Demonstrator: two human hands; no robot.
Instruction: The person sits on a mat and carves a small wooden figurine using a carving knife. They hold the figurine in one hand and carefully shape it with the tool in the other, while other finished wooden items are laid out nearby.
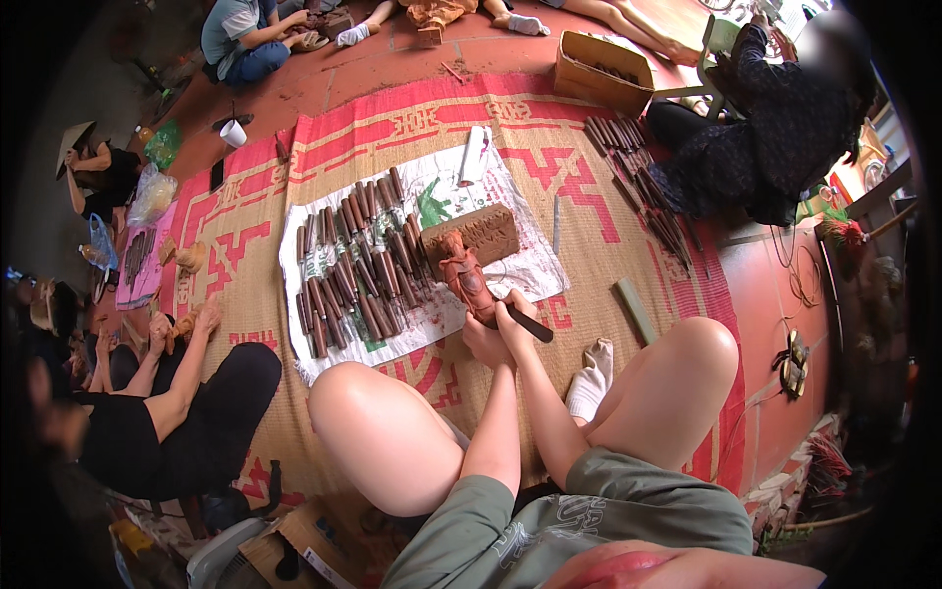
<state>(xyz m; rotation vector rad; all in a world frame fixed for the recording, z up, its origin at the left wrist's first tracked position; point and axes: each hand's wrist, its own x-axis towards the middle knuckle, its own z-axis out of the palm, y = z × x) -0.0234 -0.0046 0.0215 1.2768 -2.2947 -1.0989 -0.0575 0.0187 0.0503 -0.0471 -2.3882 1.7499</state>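
A reddish-brown carved wooden figurine (465,275) slants away from me, its far end against a brown wooden block (491,236) with a carved face. My left hand (484,344) is closed around the figurine's near end. Right beside it, my right hand (517,316) is closed on a carving chisel, whose dark handle (532,327) sticks out to the right. The chisel's tip is hidden. On a white printed sheet (402,346) to the left lie several rows of dark-handled carving tools (348,260).
A white roll (474,155) lies on the sheet's far part. A thin metal strip (556,226) and a grey-green bar (636,310) lie on the red-patterned straw mat (545,177). More tools (643,187) lie near a seated person at right, below a wooden box (603,74). Other people sit around.
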